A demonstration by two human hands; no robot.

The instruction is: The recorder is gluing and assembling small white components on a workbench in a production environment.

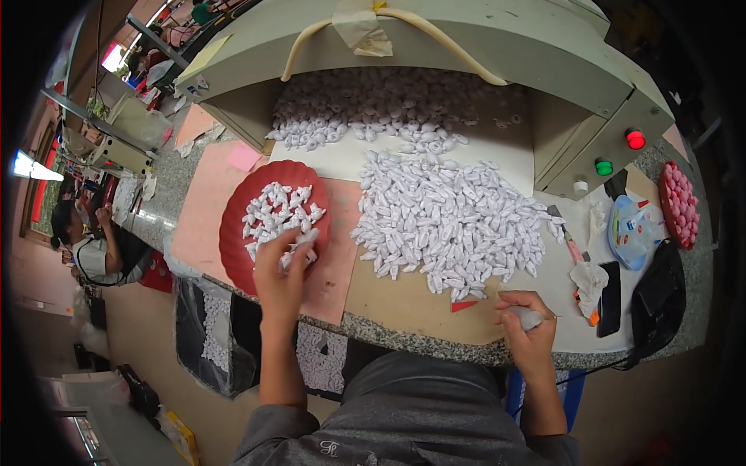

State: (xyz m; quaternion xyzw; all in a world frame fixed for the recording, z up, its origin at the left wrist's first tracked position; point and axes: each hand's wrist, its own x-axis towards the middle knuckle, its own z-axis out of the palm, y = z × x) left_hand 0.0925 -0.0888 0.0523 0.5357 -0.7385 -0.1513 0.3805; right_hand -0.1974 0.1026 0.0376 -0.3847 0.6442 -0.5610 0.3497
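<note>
My left hand (281,268) is over the near side of a red scalloped dish (233,225), its thumb and fingers curled round a small white piece (308,235). Several white figure-like pieces (276,206) lie in that dish. Close to the table's front edge, my right hand (526,334) is closed round a small whitish squeeze bottle (527,317) with a thin tip pointing right. A wide heap of white, elongated plastic-looking parts (451,221) spreads between my hands and beyond them.
Behind the heap, rounded white parts (350,109) fill the opening of a grey-green machine (466,50). On the right lie a phone (610,299), crumpled tissue (588,281), a black bag (659,291), a blue dish (626,233) and a red bowl of pink pieces (681,206). A person (105,241) sits far left.
</note>
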